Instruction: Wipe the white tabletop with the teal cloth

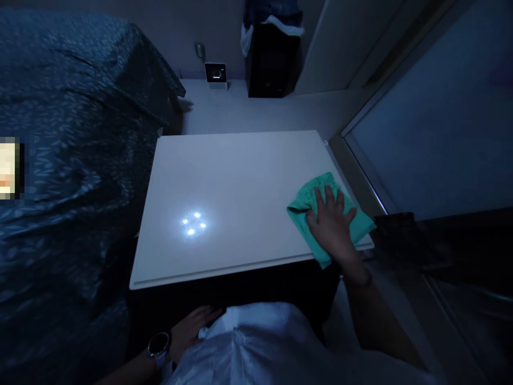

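A white rectangular tabletop [232, 187] lies in front of me, with several bright light spots reflected on its left part. At its right end is a crumpled green cloth [304, 224], one corner hanging over the front edge. My right hand [331, 222] presses flat on this cloth, fingers spread and pointing away from me. Below the table's front edge, my left hand [194, 326] rests against my light-coloured clothing, its fingers extended and nothing seen in it. A watch [158, 344] is on the left wrist.
A bed with a patterned dark cover [72, 133] stands at the left. Beyond the table are a small lit device [216, 75] on the floor and a black cabinet [270, 64] with cloth on top. A pale panel [449, 117] stands at the right.
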Available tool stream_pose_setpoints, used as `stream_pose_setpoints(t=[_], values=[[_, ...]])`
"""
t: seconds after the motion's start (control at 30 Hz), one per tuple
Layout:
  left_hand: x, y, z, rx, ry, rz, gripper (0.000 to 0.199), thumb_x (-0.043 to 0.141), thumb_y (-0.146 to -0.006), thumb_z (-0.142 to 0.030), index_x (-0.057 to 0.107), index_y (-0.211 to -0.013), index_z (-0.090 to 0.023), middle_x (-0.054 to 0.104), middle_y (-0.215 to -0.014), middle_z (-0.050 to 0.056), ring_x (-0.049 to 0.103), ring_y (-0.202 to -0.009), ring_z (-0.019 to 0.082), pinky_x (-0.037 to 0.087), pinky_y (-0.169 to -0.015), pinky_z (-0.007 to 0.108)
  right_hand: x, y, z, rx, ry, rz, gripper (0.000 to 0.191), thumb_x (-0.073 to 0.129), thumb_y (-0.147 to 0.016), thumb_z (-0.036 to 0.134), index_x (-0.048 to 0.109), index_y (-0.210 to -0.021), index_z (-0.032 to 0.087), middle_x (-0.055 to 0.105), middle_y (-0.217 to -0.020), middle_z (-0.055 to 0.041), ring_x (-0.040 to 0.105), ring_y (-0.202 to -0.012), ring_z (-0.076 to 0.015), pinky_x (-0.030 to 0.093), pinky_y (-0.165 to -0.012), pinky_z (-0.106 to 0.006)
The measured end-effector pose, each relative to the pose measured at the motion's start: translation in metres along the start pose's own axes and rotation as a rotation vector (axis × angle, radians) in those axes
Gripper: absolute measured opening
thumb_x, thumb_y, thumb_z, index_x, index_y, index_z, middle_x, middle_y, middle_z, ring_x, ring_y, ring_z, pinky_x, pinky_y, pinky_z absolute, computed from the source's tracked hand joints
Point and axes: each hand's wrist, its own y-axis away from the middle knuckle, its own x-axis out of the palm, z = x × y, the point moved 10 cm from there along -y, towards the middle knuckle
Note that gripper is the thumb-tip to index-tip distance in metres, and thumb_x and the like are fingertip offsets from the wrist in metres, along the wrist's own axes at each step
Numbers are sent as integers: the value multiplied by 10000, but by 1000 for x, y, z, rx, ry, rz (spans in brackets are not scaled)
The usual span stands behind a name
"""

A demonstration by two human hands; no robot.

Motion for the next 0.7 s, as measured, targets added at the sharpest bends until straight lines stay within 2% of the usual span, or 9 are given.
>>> stream_pose_setpoints(t=[0.03,0.1,0.23,0.3,0.37,0.43,0.53,0.6,0.7], values=[[-2,0,-1,9,16,16,1180,-40,-960,-964,742,-1584,-338,825,-1392,96,820,-1253,331,635,-1154,386,2,10,24,-23,-17,11,748,416,-1084,373,396,-1805,178,364,-1857,-266,275,-1711,-580,251,-1188,-1000],[-4,-1,-2,16,44,43,1119,26,-986,-961,720,-1607,-342,813,-1408,103,817,-1262,347,635,-1160,415,9,27,91,-136,-50,79,755,465,-1077,409,439,-1788,156,348,-1863,-270,275,-1707,-601,218,-1209,-1000],[-3,-1,-2,9,77,76,1050,90,-1032,-929,703,-1628,-318,793,-1442,118,804,-1300,351,615,-1191,431,17,72,262,-603,-126,189,824,537,-1062,611,495,-1767,185,341,-1878,-215,276,-1731,-558,302,-1284,-893],[-1,1,-2,2,83,80,1047,97,-1042,-921,703,-1628,-301,781,-1463,124,790,-1331,347,603,-1203,422,12,97,328,-797,-126,122,821,470,-1066,678,512,-1752,229,388,-1868,-157,339,-1721,-509,391,-1278,-820],[2,3,-1,-14,86,78,1006,131,-1059,-908,703,-1628,-307,768,-1487,114,774,-1365,338,595,-1212,412,8,118,370,-931,-103,38,803,384,-1070,684,535,-1734,258,424,-1857,-101,399,-1699,-474,468,-1237,-771],[3,4,1,-35,81,65,1005,129,-1055,-913,706,-1624,-319,763,-1500,103,763,-1385,335,596,-1210,409,6,128,388,-1002,-91,-12,779,339,-1070,660,563,-1715,284,446,-1847,-48,428,-1688,-448,501,-1216,-736],[3,5,2,-38,81,50,1112,36,-1006,-951,714,-1617,-316,779,-1478,111,777,-1358,347,611,-1193,422,5,120,372,-1015,-152,21,714,381,-1089,627,583,-1703,324,452,-1844,-16,400,-1713,-411,480,-1260,-705],[1,4,0,-21,89,51,1152,4,-978,-967,713,-1617,-322,793,-1454,114,790,-1328,356,621,-1182,439,8,101,337,-925,-194,104,692,440,-1103,599,555,-1727,323,418,-1863,-38,345,-1742,-409,428,-1306,-728],[-3,2,0,-9,91,57,1103,38,-1002,-948,700,-1630,-329,790,-1456,110,791,-1322,359,613,-1194,447,14,67,251,-644,-173,213,723,531,-1091,545,493,-1775,312,336,-1899,-73,273,-1762,-459,330,-1337,-814]])
